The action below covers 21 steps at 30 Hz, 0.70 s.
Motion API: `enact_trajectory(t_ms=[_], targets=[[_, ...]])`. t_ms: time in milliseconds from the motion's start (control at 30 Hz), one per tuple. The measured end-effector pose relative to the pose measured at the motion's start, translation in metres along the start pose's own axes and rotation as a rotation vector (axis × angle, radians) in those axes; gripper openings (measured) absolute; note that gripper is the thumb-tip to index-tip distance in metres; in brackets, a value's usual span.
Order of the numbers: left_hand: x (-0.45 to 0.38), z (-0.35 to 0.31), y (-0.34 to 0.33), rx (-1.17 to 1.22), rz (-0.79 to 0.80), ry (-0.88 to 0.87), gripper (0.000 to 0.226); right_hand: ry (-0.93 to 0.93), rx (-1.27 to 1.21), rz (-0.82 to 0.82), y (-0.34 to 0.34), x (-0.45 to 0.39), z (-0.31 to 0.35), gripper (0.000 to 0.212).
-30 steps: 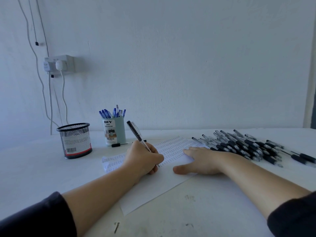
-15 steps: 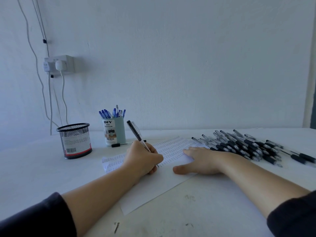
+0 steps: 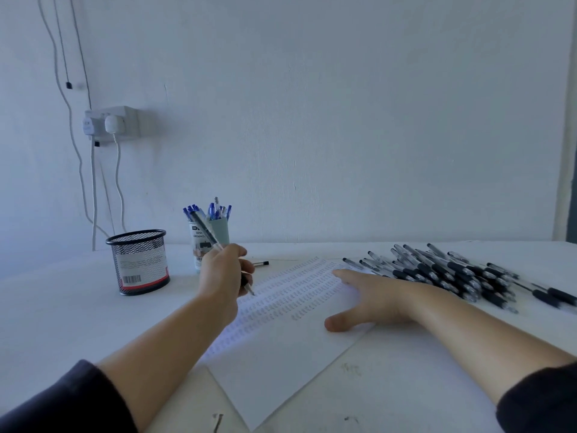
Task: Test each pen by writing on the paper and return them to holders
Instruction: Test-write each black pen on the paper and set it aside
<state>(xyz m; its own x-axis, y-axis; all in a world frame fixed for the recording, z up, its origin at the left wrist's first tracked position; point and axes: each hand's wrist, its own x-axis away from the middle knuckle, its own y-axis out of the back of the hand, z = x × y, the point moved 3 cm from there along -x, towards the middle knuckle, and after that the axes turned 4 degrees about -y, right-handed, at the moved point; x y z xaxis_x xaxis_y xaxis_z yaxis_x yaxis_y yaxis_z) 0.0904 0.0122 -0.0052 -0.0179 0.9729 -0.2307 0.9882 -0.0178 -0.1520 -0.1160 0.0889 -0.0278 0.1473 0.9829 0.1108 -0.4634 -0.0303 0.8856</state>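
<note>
Your left hand (image 3: 223, 276) has its grip closed round a slim black pen (image 3: 218, 250), pinched near the tip, with the point hanging just above the paper (image 3: 281, 354) and the barrel slanting up and back across the front of the pale teal holder (image 3: 209, 242). Your right hand (image 3: 371, 298) lies flat with fingers straight and spread, pressing on the sheet's right part. The paper is a smooth white sheet set at an angle on the matte white desk (image 3: 62, 307), covered in neat rows of small repeated pen marks too fine to read. The teal holder is a plain cylinder with a printed label reading "DESK ORGANIZ…" and holds blue-capped pens. Left of it stands a round black wire-mesh holder (image 3: 139, 260) with a barcode sticker and red band. To your right, a loose heap of black-gripped clear pens (image 3: 446, 273) lies on the desk.
</note>
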Motion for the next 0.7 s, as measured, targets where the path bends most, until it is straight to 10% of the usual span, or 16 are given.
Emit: enact_trajectory(t_ms=[700], targets=[[0.010, -0.001, -0.002, 0.031, 0.022, -0.010, 0.016, 0.093, -0.433, -0.380, 0.022, 0.000, -0.004, 0.021]])
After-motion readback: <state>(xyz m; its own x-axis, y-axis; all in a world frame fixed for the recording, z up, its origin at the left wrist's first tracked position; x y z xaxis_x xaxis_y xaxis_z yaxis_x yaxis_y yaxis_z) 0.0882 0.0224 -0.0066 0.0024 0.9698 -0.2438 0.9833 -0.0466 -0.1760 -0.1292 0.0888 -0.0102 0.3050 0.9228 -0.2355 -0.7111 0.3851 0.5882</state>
